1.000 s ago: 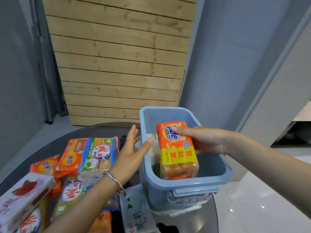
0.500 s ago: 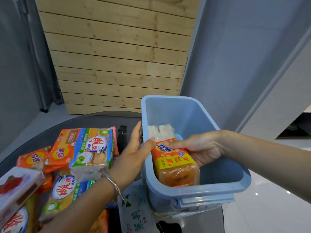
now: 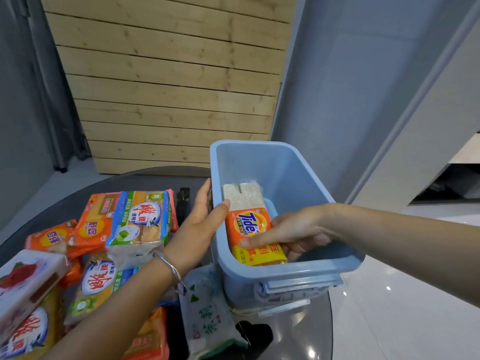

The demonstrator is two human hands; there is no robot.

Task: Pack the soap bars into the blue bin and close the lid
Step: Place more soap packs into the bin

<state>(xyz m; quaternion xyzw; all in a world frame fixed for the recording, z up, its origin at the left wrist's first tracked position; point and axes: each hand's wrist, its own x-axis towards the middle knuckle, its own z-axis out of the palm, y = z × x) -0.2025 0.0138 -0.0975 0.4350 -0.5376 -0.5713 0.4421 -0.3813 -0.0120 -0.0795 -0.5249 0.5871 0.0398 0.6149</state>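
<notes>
Seen from the head camera, an orange and yellow soap pack (image 3: 253, 236) printed "Tide" is now lowered deeper into the blue bin (image 3: 285, 178) than half a second ago, and is tipped flatter, its label turned upward. It is gripped by the right hand (image 3: 293, 231), whose fingers are closed along its right edge inside the bin. Behind it, a pale, clear-wrapped soap block (image 3: 242, 194) is seen against the bin's left wall, as before.

The left hand (image 3: 200, 229) is kept on the bin's left wall, the thumb hooked over the rim and the fingers pressed outside. A thin metal bangle (image 3: 171, 268) is worn on that wrist.

The bin is smooth, matte plastic, rectangular with rounded corners and a clip handle on its near side. It is set on a dark, glossy round table (image 3: 306, 333).

To the left, a pile of soap packs (image 3: 117, 237) in crinkled, shiny orange, green and blue wrappers is heaped on the table. A white printed pouch (image 3: 207, 315) lies just before the bin.
</notes>
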